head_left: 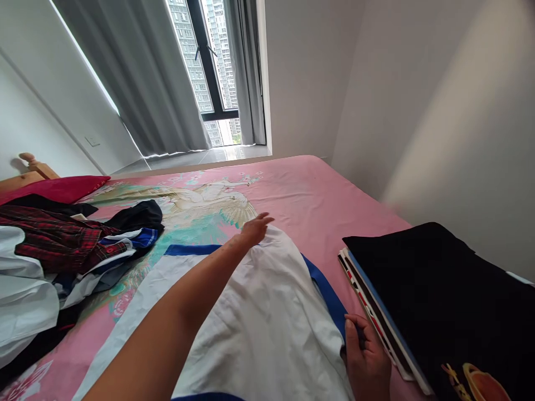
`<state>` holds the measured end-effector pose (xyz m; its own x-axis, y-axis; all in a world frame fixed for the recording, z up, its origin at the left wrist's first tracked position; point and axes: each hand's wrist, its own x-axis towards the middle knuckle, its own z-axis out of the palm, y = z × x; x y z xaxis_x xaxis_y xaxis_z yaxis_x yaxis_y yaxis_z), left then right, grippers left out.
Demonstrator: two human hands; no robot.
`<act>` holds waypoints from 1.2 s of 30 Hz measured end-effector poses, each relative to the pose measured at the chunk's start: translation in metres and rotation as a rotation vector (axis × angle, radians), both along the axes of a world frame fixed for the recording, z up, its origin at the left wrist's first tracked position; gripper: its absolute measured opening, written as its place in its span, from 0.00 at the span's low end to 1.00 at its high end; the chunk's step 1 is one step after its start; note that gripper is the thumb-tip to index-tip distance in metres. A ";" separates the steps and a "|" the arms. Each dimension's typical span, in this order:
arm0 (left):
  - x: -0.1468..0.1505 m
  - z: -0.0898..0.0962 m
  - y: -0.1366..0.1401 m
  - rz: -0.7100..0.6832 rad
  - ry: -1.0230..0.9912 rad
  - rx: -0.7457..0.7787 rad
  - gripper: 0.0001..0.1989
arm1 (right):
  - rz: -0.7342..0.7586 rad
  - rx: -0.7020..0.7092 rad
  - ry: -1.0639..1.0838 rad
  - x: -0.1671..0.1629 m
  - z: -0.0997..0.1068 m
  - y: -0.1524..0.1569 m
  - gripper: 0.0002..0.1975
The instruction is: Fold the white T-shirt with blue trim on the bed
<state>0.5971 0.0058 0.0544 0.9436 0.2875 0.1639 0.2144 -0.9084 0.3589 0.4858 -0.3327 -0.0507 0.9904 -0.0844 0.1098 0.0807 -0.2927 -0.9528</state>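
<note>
A white shirt with blue trim (267, 312) lies spread over the bed in front of me, its cloth wrinkled. My left arm reaches across it. At the shirt's far edge, my left hand (256, 229) rests with its fingers stretched out and apart, touching the white cloth. Near the lower right, my right hand (368, 353) pinches the blue edge of the shirt between thumb and fingers. My left forearm hides part of the shirt's left side.
Folded black clothes (438, 295) form a stack at the right. Loose clothes, including a red plaid garment (58, 239), are heaped on the left. A pink patterned sheet (301, 189) covers the bed. A red pillow (71, 189), grey curtains (137, 72) and a window lie beyond.
</note>
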 end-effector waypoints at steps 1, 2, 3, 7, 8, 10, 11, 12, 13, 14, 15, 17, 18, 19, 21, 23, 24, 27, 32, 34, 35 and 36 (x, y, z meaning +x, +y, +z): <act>0.004 0.000 -0.011 -0.092 0.036 -0.004 0.24 | -0.002 0.027 0.005 -0.001 0.002 0.001 0.22; 0.008 0.000 -0.022 -0.175 0.077 -0.011 0.26 | 0.003 0.057 0.013 -0.002 0.003 0.001 0.22; 0.012 -0.001 -0.032 -0.246 0.120 -0.018 0.27 | 0.011 0.085 0.023 -0.004 0.005 0.001 0.22; 0.025 -0.004 -0.054 -0.358 0.255 -0.018 0.21 | 0.038 0.175 0.045 -0.006 0.008 0.002 0.24; 0.027 -0.004 -0.055 -0.342 0.266 -0.007 0.17 | 0.034 0.192 0.047 -0.005 0.008 0.002 0.24; 0.030 -0.001 -0.051 -0.279 0.247 0.023 0.12 | 0.022 0.221 0.053 -0.004 0.009 0.002 0.23; 0.031 0.001 -0.048 -0.239 0.217 0.038 0.12 | 0.018 0.231 0.059 -0.003 0.009 0.002 0.23; 0.033 0.003 -0.045 -0.197 0.180 0.052 0.13 | 0.016 0.241 0.065 -0.002 0.009 0.002 0.22; 0.036 0.006 -0.043 -0.158 0.145 0.062 0.16 | 0.014 0.251 0.073 -0.001 0.009 0.002 0.21; 0.038 0.007 -0.042 -0.123 0.117 0.069 0.17 | 0.013 0.261 0.081 0.000 0.009 0.002 0.21; 0.040 0.008 -0.042 -0.094 0.101 0.071 0.18 | 0.012 0.275 0.084 0.001 0.009 0.003 0.21; 0.044 0.004 -0.046 -0.052 0.099 0.070 0.18 | 0.008 0.313 0.079 0.003 0.009 0.003 0.22; 0.045 0.000 -0.050 -0.038 0.109 0.067 0.17 | 0.005 0.331 0.076 0.003 0.009 0.003 0.22; 0.045 -0.006 -0.054 -0.033 0.124 0.064 0.16 | 0.007 0.346 0.075 0.003 0.009 0.003 0.23; 0.042 -0.017 -0.061 -0.046 0.153 0.059 0.14 | 0.033 0.377 0.074 0.003 0.008 0.003 0.23; 0.037 -0.024 -0.064 -0.097 0.159 0.056 0.13 | 0.087 0.407 0.069 0.003 0.009 0.003 0.23; 0.034 -0.025 -0.064 -0.132 0.151 0.055 0.13 | 0.112 0.421 0.062 0.003 0.009 0.003 0.23; 0.024 -0.020 -0.056 -0.221 0.104 0.053 0.13 | 0.107 0.415 0.049 0.003 0.013 0.003 0.24; -0.003 0.000 -0.039 -0.246 0.021 0.039 0.16 | 0.069 0.302 -0.031 0.008 0.025 0.006 0.26; -0.015 0.008 -0.035 -0.271 0.008 0.027 0.16 | 0.102 0.283 -0.028 0.010 0.029 0.007 0.24; -0.020 0.013 -0.034 -0.283 0.007 0.020 0.15 | 0.120 0.280 -0.012 0.010 0.031 0.007 0.22; -0.025 0.018 -0.033 -0.293 0.005 0.011 0.13 | 0.140 0.279 0.007 0.010 0.032 0.007 0.19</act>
<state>0.5723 -0.0269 0.0720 0.9870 0.0009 0.1604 -0.0557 -0.9358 0.3480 0.4961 -0.3252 -0.0186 0.9951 0.0270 0.0950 0.0952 -0.0063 -0.9954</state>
